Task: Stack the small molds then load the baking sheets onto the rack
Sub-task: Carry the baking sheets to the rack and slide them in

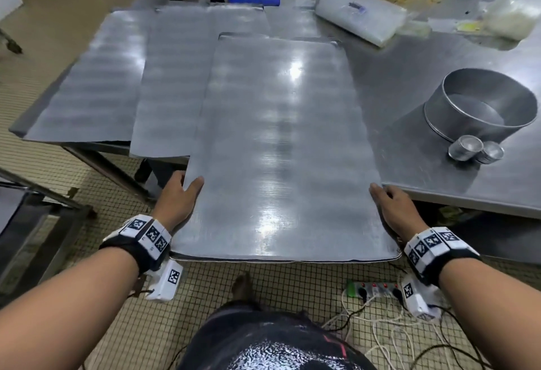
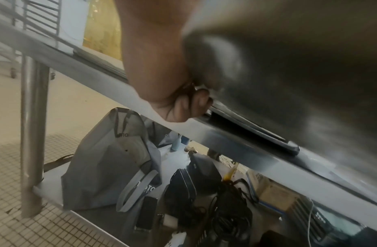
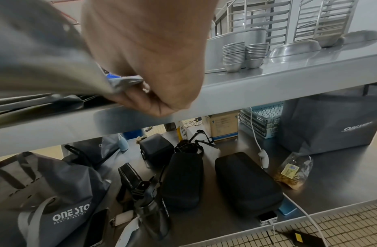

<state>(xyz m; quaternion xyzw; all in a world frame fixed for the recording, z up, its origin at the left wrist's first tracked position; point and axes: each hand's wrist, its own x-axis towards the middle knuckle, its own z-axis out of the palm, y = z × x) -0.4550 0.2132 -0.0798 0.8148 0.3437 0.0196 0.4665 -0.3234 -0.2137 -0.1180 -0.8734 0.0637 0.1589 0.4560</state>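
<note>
Two hands carry this step, so balance them. On the left side, two flat grey metal baking sheets [image 1: 87, 76] lie on the steel table [image 1: 439, 82], each one overlapping the next. Your left hand [image 1: 178, 199] grips the left edge of the nearest large grey baking sheet [image 1: 281, 150]; the thumb lies on top and the fingers [image 2: 183, 108] curl under the rim. This sheet hangs partly over the near table edge, toward your body.

Your right hand [image 1: 395, 208] grips the right edge in the same way, with the fingers curled under the metal. I judge you are drawing the sheet off to carry it to the rack. Keep both sides at equal height, so it does not tilt, and lift the far end clear of the sheet under it.

Further right, the two stacks of small round metal molds [image 1: 474, 150] stand just beside a large round metal pan [image 1: 480, 106], well apart from your sheet.
</note>
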